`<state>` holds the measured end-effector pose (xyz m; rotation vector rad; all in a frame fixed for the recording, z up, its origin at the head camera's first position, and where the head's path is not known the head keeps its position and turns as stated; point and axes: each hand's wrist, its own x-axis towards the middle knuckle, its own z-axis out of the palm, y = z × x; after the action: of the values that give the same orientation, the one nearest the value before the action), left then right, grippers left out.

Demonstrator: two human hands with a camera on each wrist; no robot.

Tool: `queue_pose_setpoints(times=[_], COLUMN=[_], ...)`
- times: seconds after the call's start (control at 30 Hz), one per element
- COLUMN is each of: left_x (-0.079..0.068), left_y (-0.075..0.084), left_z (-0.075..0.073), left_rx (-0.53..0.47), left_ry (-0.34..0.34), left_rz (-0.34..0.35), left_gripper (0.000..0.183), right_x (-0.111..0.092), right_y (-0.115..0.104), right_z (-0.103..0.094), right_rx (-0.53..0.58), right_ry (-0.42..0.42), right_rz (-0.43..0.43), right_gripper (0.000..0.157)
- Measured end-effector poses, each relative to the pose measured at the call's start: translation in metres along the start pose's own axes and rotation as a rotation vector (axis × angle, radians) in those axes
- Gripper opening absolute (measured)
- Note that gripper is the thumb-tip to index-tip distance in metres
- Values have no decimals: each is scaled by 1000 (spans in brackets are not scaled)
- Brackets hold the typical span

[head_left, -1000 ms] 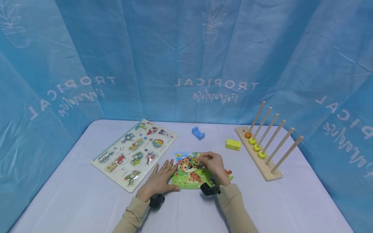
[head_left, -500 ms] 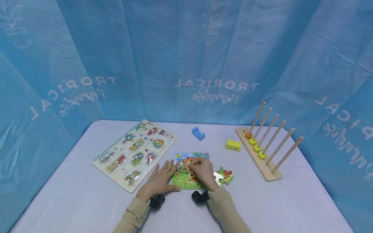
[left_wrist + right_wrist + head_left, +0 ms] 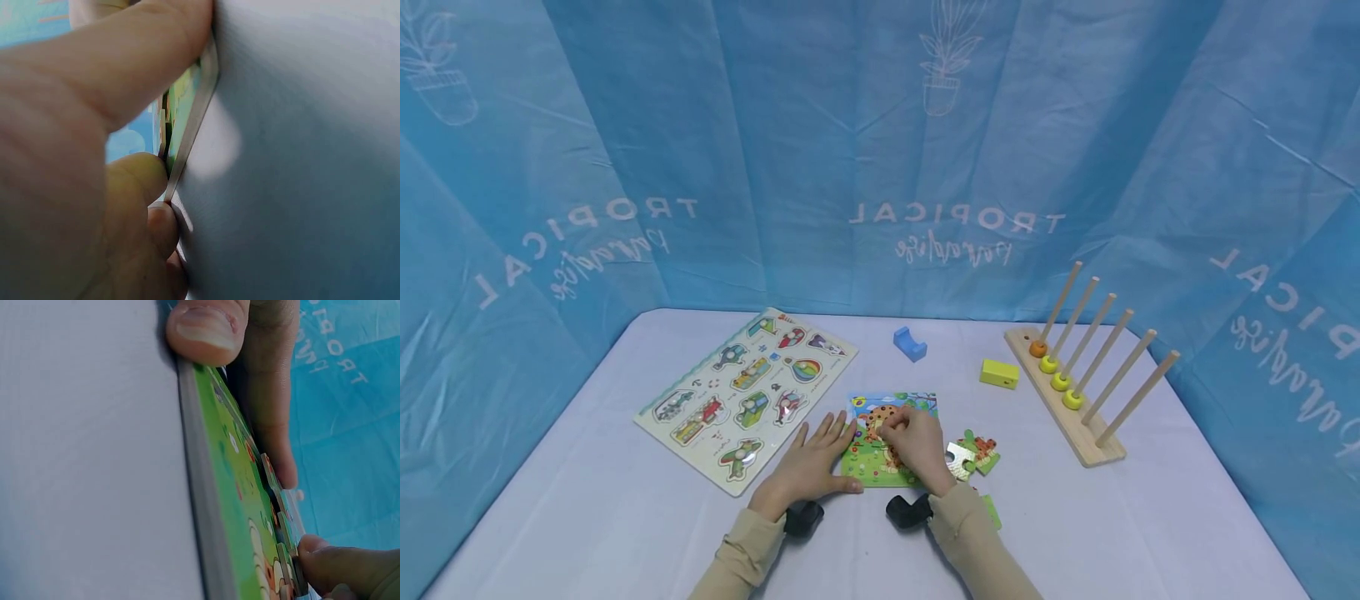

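A jigsaw puzzle board with a spotted leopard cub on green grass lies at the middle of the table. My left hand rests at its left side with fingers spread, the thumb against the near corner in the right wrist view. Over the board, my right hand pinches a small puzzle piece between thumb and forefinger, low among other pieces standing slightly proud. The right hand hides much of the cub picture in the head view. Close to the right wrist lie loose puzzle pieces, one with its pale side up.
At the left lies a vehicle peg puzzle board. A blue notched block and a yellow block sit farther back. To the right stands a wooden rack with upright pegs and beads. Blue cloth hangs around the table.
My right hand has moved left and toward me, from the board's upper right to its middle, uncovering loose pieces on the right. My left hand has stayed in place.
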<state>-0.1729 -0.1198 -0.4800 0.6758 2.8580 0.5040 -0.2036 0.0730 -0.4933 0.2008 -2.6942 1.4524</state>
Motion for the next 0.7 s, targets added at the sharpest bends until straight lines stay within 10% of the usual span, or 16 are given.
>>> queue_pose_setpoints(times=[0.7], left_x=[-1], left_y=[0], left_z=[0], left_rx=[-17], left_ry=[9], left_rz=[16], left_gripper=[93], right_x=[5], right_y=[-3], right_z=[6], right_rx=[-127], right_ry=[-29], right_rz=[28], right_gripper=[13])
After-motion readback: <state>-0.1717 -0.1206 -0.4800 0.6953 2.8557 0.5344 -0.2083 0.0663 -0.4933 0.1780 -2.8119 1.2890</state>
